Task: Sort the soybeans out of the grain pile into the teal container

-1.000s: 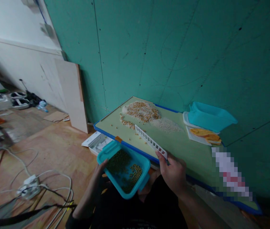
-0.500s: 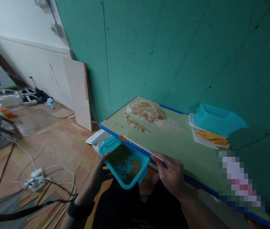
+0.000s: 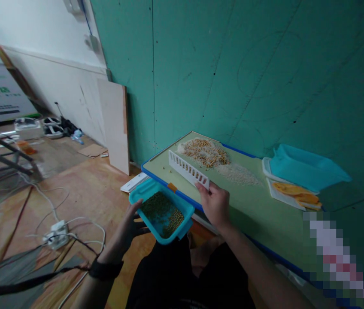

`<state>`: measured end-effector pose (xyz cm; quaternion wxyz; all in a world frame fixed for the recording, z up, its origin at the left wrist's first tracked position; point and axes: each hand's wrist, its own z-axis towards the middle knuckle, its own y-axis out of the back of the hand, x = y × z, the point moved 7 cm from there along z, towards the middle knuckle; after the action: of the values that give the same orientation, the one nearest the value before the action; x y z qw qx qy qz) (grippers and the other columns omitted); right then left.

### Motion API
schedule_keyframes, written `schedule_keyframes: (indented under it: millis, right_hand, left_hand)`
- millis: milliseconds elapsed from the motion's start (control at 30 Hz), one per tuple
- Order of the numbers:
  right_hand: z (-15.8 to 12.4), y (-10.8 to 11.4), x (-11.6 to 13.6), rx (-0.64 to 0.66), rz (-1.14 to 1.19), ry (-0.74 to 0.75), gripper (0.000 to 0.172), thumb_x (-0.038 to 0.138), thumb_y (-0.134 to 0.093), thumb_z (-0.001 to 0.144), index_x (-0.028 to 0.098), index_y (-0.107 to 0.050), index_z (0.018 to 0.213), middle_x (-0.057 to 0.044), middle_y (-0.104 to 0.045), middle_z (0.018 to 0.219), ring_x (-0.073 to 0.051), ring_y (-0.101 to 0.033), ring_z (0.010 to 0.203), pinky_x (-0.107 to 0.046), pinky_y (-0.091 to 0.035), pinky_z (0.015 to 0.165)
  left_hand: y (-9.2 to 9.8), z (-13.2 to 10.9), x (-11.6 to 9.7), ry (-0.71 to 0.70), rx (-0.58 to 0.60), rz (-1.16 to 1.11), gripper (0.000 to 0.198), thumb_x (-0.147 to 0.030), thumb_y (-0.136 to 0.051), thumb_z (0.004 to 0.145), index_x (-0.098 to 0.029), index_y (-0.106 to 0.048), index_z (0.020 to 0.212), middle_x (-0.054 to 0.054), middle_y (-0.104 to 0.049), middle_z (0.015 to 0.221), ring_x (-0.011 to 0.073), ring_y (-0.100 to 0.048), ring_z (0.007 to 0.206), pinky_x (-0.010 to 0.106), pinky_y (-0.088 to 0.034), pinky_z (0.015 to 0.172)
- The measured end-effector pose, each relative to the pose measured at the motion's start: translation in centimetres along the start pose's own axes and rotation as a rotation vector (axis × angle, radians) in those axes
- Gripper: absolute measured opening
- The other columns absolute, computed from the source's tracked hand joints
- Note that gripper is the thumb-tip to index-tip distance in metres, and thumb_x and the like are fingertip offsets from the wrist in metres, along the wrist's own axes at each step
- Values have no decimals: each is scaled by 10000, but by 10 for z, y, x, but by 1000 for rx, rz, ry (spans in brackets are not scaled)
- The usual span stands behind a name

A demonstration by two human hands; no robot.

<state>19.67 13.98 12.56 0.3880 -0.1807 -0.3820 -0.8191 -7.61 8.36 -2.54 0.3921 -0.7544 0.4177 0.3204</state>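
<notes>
My left hand (image 3: 129, 227) grips the left side of a blue plastic container (image 3: 160, 231), which holds dark green grains and some yellow beans, below the table's near edge. In my right hand (image 3: 214, 205) is one end of a white slotted strip (image 3: 186, 170), held on edge over the green tabletop (image 3: 249, 214). Behind the strip lies a heap of yellow beans (image 3: 203, 150) mixed with white grains. A patch of white grains (image 3: 240, 174) spreads to its right.
At the table's right end, a blue bin (image 3: 309, 167) stands near an orange cloth (image 3: 298, 194) on a white tray. The green wall (image 3: 220, 73) rises behind. A power strip (image 3: 56, 235) with cables lies on the floor at left.
My right hand has moved from the table's near edge up over the tabletop, and the white strip now stands in front of the bean heap. The view has shifted slightly.
</notes>
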Motion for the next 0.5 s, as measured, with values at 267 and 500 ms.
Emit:
schedule_keyframes:
  millis: [267, 500]
  right_hand:
    - [34, -52, 0, 162, 13, -16, 145, 250, -700, 945, 233, -844, 945, -112, -856, 936, -295, -828, 845, -311, -614, 723]
    - [-11, -14, -2, 154, 212, -6, 204, 371, -695, 988, 249, -855, 1023, -75, -858, 926, -257, -825, 803, -293, -618, 721]
  left_hand:
    - [35, 28, -15, 46, -102, 10, 343, -455, -635, 1013, -146, -682, 1154, 87, -749, 827, 292, -792, 662, 423, -683, 599]
    - [36, 26, -7, 53, -58, -40, 433, -495, -685, 976, -166, -669, 1256, 113, -788, 907, 324, -816, 721, 469, -699, 661]
